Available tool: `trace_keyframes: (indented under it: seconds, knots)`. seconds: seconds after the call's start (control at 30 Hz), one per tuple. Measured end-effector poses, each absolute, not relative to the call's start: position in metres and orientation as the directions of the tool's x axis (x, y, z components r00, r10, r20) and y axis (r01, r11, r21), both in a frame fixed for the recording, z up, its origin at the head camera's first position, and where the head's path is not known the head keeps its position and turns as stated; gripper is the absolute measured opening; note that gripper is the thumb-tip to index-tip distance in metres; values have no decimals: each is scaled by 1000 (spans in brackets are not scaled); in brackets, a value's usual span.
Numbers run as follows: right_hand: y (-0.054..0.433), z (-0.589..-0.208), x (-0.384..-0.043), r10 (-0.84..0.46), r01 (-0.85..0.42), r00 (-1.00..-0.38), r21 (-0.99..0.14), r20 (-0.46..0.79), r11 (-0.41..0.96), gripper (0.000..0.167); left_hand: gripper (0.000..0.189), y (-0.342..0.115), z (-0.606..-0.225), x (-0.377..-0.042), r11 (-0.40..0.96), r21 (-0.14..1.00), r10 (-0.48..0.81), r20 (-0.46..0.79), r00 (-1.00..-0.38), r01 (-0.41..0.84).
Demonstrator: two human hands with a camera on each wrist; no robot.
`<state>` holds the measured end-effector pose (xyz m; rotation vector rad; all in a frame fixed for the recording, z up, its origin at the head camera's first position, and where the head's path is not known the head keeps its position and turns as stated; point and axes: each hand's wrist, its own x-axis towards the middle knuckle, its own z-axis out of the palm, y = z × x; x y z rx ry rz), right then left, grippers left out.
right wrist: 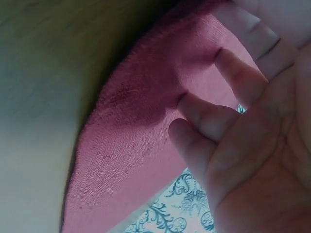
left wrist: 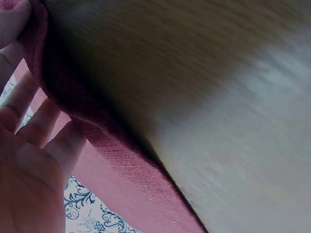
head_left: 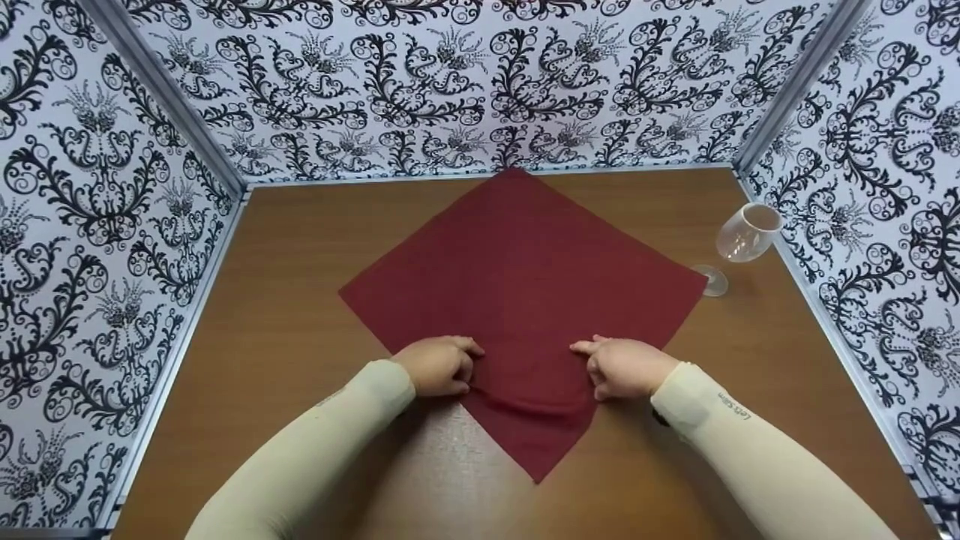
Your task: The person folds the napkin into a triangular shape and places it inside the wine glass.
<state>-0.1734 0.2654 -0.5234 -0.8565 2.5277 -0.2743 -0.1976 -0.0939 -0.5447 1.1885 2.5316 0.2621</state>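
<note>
A dark red cloth napkin [head_left: 525, 262] lies spread on the table as a diamond, one corner toward me. My left hand [head_left: 441, 366] pinches its lower left edge, index finger stretched forward over the cloth. At the lower right edge, my right hand [head_left: 626, 367] does the same. Between the hands the cloth rises in a soft crosswise ripple, while the near corner hangs flat below it. The left wrist view shows the napkin's edge [left wrist: 126, 150] lifted near the thumb. In the right wrist view, fingertips [right wrist: 187, 104] press against the cloth.
A clear stemmed wine glass [head_left: 750, 232] stands at the right, its foot right by the napkin's right corner. Brown wooden table [head_left: 285, 262] surrounds the cloth. Patterned black-and-white panels [head_left: 420, 90] in grey frames wall the back and both sides.
</note>
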Motion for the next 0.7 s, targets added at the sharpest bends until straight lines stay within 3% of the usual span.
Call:
trace_keyframes:
  seconds: [0.27, 0.5, 0.7]
  knots:
    - [272, -518, -183, -641, -550, -714, -343, -281, 762, 35, 15, -97, -550, -202, 642, 335, 764, -212, -609, 689]
    - [278, -519, -188, -604, -506, -760, -364, -241, 782, 30, 11, -101, -544, -206, 649, 373, 750, -169, -639, 663]
    - [284, -521, -194, -560, -489, -814, -337, -156, 805, 22, 13, -105, -536, -212, 682, 374, 704, -106, -702, 628]
